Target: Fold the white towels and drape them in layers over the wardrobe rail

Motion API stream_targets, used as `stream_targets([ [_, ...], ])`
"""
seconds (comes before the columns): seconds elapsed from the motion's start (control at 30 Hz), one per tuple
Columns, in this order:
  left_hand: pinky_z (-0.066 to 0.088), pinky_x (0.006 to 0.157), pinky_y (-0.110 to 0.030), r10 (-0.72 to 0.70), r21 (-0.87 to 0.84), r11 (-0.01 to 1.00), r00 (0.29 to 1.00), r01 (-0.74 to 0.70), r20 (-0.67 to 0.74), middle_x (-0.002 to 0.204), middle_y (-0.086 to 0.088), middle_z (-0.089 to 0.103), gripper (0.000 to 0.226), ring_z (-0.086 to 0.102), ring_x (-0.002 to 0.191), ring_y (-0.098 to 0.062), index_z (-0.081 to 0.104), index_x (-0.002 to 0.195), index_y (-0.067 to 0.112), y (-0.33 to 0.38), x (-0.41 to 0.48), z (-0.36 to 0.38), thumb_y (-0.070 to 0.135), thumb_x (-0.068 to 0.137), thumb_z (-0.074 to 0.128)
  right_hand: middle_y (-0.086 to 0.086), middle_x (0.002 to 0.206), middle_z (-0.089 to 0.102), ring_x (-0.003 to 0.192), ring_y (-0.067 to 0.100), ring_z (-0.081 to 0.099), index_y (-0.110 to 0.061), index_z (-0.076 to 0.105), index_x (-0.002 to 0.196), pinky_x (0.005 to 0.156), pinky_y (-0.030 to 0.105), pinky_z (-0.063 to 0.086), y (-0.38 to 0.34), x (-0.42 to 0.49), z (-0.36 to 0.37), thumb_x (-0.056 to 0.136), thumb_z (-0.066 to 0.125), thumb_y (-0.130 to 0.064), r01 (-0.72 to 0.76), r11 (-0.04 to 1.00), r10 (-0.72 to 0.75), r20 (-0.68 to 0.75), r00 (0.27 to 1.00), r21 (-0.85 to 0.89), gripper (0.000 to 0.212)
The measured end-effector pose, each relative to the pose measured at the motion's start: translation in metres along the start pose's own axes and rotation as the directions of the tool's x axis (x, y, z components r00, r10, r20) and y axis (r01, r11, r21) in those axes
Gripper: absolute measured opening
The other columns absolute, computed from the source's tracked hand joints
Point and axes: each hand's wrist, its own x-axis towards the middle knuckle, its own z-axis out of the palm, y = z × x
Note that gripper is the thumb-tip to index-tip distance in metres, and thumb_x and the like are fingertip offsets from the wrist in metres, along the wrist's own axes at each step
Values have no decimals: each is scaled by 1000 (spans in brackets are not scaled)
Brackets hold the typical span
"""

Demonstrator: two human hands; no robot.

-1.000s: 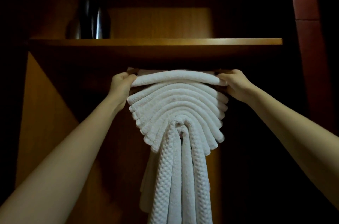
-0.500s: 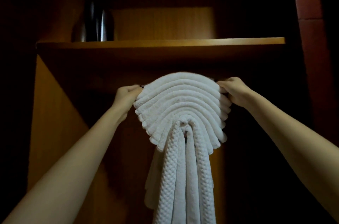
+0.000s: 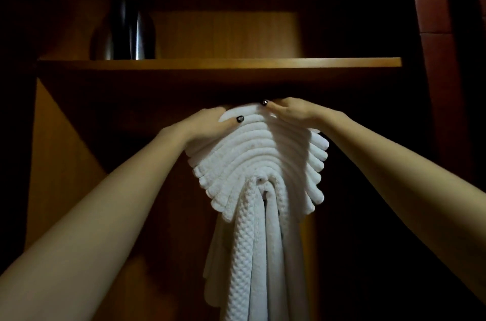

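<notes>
**Head view: both hands on the crown of the towel fan under the shelf**

The crown of the white towels [image 3: 257, 160] is cupped by the left hand [image 3: 207, 124]. Its fingers are curled over the upper left curve and its thumb is laid across the front of the top layer. The right side of the crown is pressed by the right hand [image 3: 292, 112], whose fingers lie nearly straight along the top fold; nothing is pinched by it.

The towels are hung directly below the shelf [image 3: 218, 62]. They are stacked in arched layers whose ends fan out to either side, and long waffle-textured tails are dropped straight down from the middle. The rail is hidden by fabric and shadow.

Only a thin dark gap is left between the knuckles and the underside of the shelf. Open room is seen below the shelf on both sides of the fan, bounded on the left by the wooden side panel [image 3: 52, 162]. On top of the shelf, toward its left end, a dark glossy vessel [image 3: 131, 31] is stood.
</notes>
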Motion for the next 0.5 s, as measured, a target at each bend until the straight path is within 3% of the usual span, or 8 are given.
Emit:
stream_targets([
  [0.07,47,68,-29,-22,-151,988,1000,24,11,97,5,64,43,61,84,-10,59,97,25,-1,5,9,63,93,41,9,137,57,126,24,51,-13,57,134,102,28,34,3,10,5,99,32,-58,-23,1000,23,16,1000,-3,62],
  [0.13,50,74,-33,-48,-250,967,999,40,-23,96,8,65,41,63,87,-12,61,91,31,-12,4,21,67,91,40,10,132,60,122,27,54,-12,61,128,99,29,37,8,11,11,97,31,-61,-19,999,19,-24,1000,-34,65],
  [0.2,52,82,-38,-29,-217,976,996,11,-78,97,10,66,50,63,91,-14,62,96,35,-22,1,28,75,85,35,7,111,67,106,25,61,-14,67,107,88,30,44,12,8,16,96,28,-64,22,998,-27,-72,997,-67,64],
  [0.3,49,86,-42,-8,-112,994,995,-4,-104,101,8,66,51,61,95,-18,58,102,38,-28,1,30,76,87,28,-3,76,56,74,16,54,-22,50,70,64,29,39,17,1,29,97,24,-64,8,996,-20,-144,989,-84,56],
  [0.4,48,87,-45,7,-39,999,995,-11,-98,103,5,63,47,60,97,-25,51,98,45,-17,0,30,79,83,22,4,83,60,79,23,57,-18,51,74,71,37,41,25,-6,39,97,20,-66,-47,997,31,-240,970,-64,62],
  [0.5,43,88,-43,-1,53,999,998,4,-68,113,2,59,52,57,104,-27,45,125,40,5,1,32,72,91,24,11,103,64,92,27,55,-15,58,91,80,38,40,40,-14,41,97,17,-65,-124,992,110,-254,961,-39,65],
])
